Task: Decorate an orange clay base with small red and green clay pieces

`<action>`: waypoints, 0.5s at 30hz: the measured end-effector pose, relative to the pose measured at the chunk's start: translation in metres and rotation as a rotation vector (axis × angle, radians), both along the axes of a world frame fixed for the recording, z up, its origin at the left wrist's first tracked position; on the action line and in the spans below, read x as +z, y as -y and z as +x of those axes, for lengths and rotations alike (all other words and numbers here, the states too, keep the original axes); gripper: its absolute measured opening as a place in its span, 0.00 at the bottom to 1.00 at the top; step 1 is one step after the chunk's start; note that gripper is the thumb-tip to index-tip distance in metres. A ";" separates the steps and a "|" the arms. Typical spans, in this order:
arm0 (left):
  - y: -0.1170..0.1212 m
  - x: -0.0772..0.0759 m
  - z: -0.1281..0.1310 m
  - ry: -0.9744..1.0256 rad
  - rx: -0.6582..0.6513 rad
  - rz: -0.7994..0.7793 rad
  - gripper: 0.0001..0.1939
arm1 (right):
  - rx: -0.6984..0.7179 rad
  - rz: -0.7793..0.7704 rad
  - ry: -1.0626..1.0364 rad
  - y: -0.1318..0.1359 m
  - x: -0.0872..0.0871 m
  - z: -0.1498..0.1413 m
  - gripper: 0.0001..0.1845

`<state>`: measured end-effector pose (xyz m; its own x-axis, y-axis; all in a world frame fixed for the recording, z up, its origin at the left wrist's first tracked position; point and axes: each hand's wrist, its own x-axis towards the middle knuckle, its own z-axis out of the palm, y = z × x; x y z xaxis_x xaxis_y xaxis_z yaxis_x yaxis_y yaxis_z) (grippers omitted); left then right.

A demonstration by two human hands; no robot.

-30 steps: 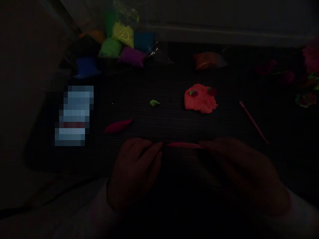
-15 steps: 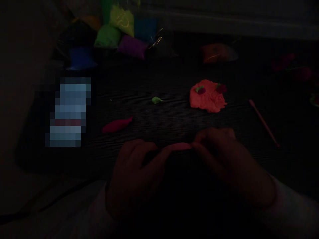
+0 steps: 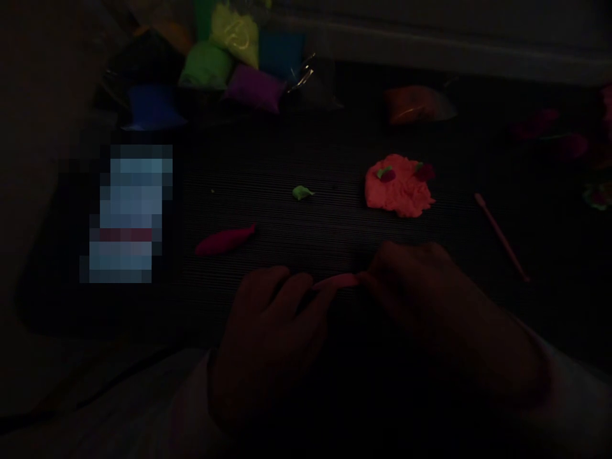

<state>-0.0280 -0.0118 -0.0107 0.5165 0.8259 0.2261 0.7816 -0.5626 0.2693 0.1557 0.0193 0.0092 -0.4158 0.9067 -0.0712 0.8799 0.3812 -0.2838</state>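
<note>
The light is very dim. Between my hands lies a pink clay strip (image 3: 340, 280), narrow and slightly curved. My left hand (image 3: 277, 325) is closed on its left end, thumb along the strip. At the right end, the fingertips of my right hand (image 3: 411, 287) pinch it. Beyond my left hand rests a magenta clay piece (image 3: 225, 241), thick in the middle with a narrow tip. Farther off are a small green clay lump (image 3: 301, 192) and a flattened coral-coloured clay mass (image 3: 399, 191) with small green and dark red bits on it.
A thin pink stick tool (image 3: 502, 237) lies at the right. Several bags of coloured clay, one of them purple (image 3: 257, 88), are heaped at the back left. An orange bag (image 3: 418, 104) sits at the back. A pixelated bright phone-like shape (image 3: 129, 210) is at the left.
Both hands have come slightly closer together, and less of the pink clay strip shows between them. The view has shifted a little; the other things lie as before.
</note>
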 end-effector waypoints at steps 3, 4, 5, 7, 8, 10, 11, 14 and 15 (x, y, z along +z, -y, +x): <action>0.001 0.000 -0.001 0.049 0.007 -0.006 0.14 | 0.011 0.030 -0.059 0.003 -0.005 0.003 0.07; 0.002 0.000 -0.002 0.078 0.022 -0.010 0.13 | 0.023 0.056 -0.096 0.005 -0.007 0.005 0.07; 0.002 0.000 -0.002 0.110 0.046 -0.018 0.13 | 0.044 0.090 -0.130 0.007 -0.010 0.007 0.07; 0.001 0.000 -0.004 0.167 0.096 -0.046 0.12 | 0.112 0.175 -0.181 0.013 -0.014 0.013 0.07; 0.001 0.001 -0.005 0.186 0.113 -0.059 0.12 | 0.152 0.221 -0.197 0.015 -0.015 0.016 0.06; -0.001 0.001 -0.006 0.203 0.117 -0.078 0.12 | 0.226 0.290 -0.214 0.020 -0.015 0.021 0.05; -0.001 0.002 -0.006 0.206 0.113 -0.082 0.11 | 0.247 0.309 -0.217 0.022 -0.015 0.023 0.05; -0.002 0.002 -0.007 0.211 0.100 -0.096 0.11 | 0.228 0.277 -0.218 0.023 -0.011 0.028 0.05; -0.002 0.002 -0.007 0.209 0.093 -0.097 0.11 | 0.202 0.239 -0.215 0.021 -0.010 0.029 0.05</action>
